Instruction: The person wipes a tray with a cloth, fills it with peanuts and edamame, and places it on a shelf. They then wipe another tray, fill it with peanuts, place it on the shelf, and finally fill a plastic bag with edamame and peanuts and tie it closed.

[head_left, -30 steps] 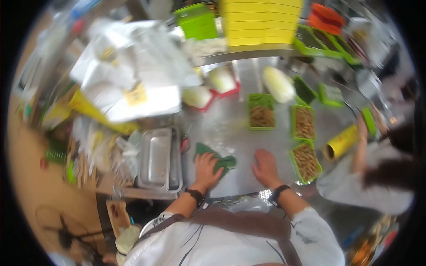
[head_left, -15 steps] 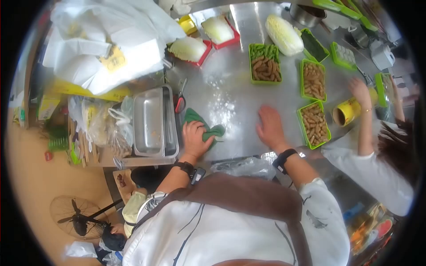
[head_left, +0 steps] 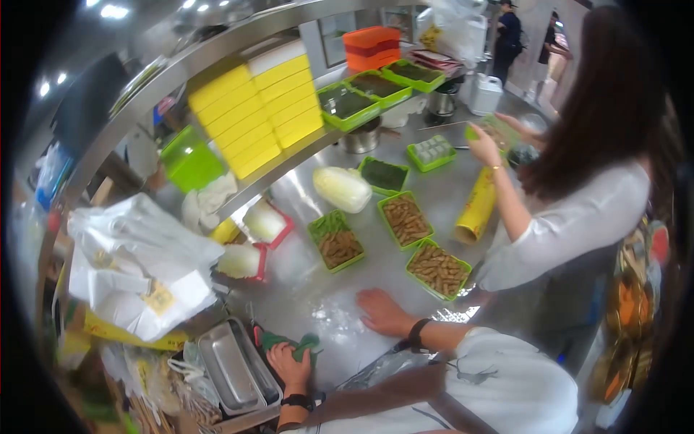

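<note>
My left hand (head_left: 289, 365) rests on a bunched green cloth (head_left: 309, 340), its fingers curled over it against the steel table (head_left: 289, 304). Flat on the metal lies my right hand (head_left: 382, 312), fingers stretched out and holding nothing. Beside the left hand are nested steel trays (head_left: 233, 369). Beyond the right hand, a green-rimmed tub of brown finger-shaped pieces (head_left: 437, 269) is nearest. A similar tub (head_left: 405, 219) sits behind it. Another tub (head_left: 336, 241) holds brown pieces and green pods.
A napa cabbage (head_left: 342, 189) and cut cabbage pieces (head_left: 242, 261) lie farther back. Yellow boxes (head_left: 242, 119) are stacked on an overhead shelf. At right, a co-worker (head_left: 571, 210) holds a green container (head_left: 495, 132) near a yellow tube (head_left: 477, 210). A white bag (head_left: 137, 253) stands left.
My view has tilted up and turned right, bringing in the shelf and the co-worker's upper body. The co-worker's hands are now on a green container. My left hand stays on the cloth.
</note>
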The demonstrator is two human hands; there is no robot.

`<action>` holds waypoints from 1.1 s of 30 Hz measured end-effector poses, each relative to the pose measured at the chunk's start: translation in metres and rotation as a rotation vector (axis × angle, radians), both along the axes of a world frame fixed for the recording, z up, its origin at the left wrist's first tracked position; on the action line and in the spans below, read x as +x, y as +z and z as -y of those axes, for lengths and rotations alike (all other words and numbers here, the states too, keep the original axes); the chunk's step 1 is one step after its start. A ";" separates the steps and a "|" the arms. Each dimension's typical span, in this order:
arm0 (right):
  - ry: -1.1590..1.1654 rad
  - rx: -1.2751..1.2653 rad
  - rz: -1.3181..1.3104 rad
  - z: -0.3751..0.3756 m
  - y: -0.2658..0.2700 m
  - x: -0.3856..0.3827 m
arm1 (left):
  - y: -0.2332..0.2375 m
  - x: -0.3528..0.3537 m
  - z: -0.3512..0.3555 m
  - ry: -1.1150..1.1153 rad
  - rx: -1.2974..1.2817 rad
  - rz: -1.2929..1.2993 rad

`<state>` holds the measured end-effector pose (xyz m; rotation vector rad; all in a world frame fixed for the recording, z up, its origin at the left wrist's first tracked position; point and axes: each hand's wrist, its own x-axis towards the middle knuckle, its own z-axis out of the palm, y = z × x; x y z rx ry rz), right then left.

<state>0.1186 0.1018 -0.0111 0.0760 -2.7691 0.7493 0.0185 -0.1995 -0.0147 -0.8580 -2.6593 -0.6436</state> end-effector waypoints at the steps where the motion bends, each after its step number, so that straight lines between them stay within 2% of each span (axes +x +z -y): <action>1: -0.009 0.003 -0.003 0.000 0.000 0.000 | -0.001 0.000 0.000 0.002 0.000 0.007; 4: -0.003 -0.047 -0.102 0.000 0.001 0.000 | 0.003 0.002 -0.003 0.028 -0.012 -0.023; 10: 0.006 -0.057 -0.073 0.003 -0.018 0.000 | -0.006 -0.006 0.009 -0.087 0.025 -0.034; 12: -0.014 -0.030 -0.057 0.004 -0.016 0.001 | 0.051 0.004 -0.008 -0.079 -0.035 -0.101; 14: -0.004 -0.023 -0.014 0.004 -0.014 -0.002 | 0.044 0.004 -0.006 -0.037 0.076 -0.205; 18: -0.011 -0.009 0.016 0.005 -0.006 -0.001 | 0.037 0.001 -0.007 -0.052 0.046 -0.130; 21: -0.001 -0.029 0.077 0.004 -0.005 -0.002 | 0.035 -0.006 -0.004 -0.060 0.012 -0.213; 24: 0.004 -0.042 0.073 0.005 -0.007 -0.004 | 0.049 -0.006 -0.012 -0.004 -0.080 -0.111; 25: -0.004 -0.025 0.061 0.005 -0.007 -0.004 | 0.060 -0.008 -0.015 -0.070 -0.163 -0.191; 28: -0.008 -0.025 0.045 0.005 -0.005 -0.003 | 0.082 -0.003 -0.026 -0.040 -0.101 -0.184; 29: -0.006 -0.034 0.039 0.005 -0.003 -0.003 | 0.051 -0.004 -0.015 0.043 -0.070 -0.006; 30: 0.001 -0.028 0.050 0.004 -0.001 -0.004 | 0.020 -0.006 -0.004 0.046 -0.079 -0.012; 31: 0.011 -0.024 0.062 0.004 0.001 -0.004 | -0.002 -0.007 0.004 0.057 0.049 -0.027; 32: 0.017 -0.035 0.057 0.003 0.000 -0.004 | -0.010 -0.008 0.007 0.069 0.173 -0.042; 33: 0.006 0.005 0.036 0.002 -0.003 -0.004 | -0.019 -0.008 0.011 0.078 0.152 -0.049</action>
